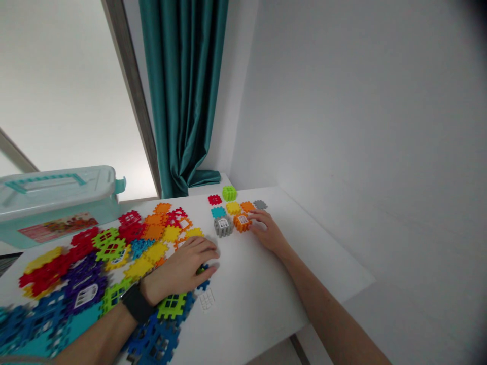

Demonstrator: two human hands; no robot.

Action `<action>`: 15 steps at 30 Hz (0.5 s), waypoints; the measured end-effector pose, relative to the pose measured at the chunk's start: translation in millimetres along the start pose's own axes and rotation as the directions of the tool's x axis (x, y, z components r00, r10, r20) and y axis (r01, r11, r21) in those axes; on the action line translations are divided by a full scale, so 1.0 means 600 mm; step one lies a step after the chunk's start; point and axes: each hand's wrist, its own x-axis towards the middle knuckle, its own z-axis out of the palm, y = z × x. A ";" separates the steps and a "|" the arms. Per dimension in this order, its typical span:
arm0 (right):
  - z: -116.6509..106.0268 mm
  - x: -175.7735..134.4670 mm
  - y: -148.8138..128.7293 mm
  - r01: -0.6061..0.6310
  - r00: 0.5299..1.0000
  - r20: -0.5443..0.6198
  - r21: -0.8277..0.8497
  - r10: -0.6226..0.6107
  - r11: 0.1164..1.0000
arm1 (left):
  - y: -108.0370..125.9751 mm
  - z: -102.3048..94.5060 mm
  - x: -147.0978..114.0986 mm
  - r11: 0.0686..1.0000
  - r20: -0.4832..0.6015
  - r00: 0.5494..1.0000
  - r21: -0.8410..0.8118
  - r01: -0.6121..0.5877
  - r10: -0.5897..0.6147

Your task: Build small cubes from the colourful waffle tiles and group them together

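Observation:
My right hand [267, 230] has its thumb and fingers at the right side of an orange block cube [241, 223] with a white window piece in it. Just left of that cube stands a grey block cube [222, 227], also with a white window. My left hand [192, 262], a dark watch on its wrist, hovers over or rests on the right edge of a pile of notched plastic tiles [154, 253]. Its thumb is apart from the loosely bent fingers, and no held piece shows. Part of the pile is hidden under this hand and forearm.
Behind the cubes lie flat red [214, 199], blue [218, 212], yellow [233, 208] and grey [261, 204] tiles, plus a green cube [229, 192]. A lidded teal storage box [102, 203] stands back left. A wall [342, 152] borders the white table [258, 304] on the right.

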 end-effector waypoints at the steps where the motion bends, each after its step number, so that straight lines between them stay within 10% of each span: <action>1: 0.000 -0.003 -0.009 0.041 0.998 -0.041 -0.057 -0.043 0.998 | 0.000 -0.001 0.000 1.000 -0.004 1.000 0.002 -0.005 0.005; 15: 0.066 -0.022 -0.163 0.417 0.907 0.139 -0.172 -0.397 0.892 | -0.045 -0.080 -0.062 0.964 -0.106 0.981 0.192 0.183 -0.165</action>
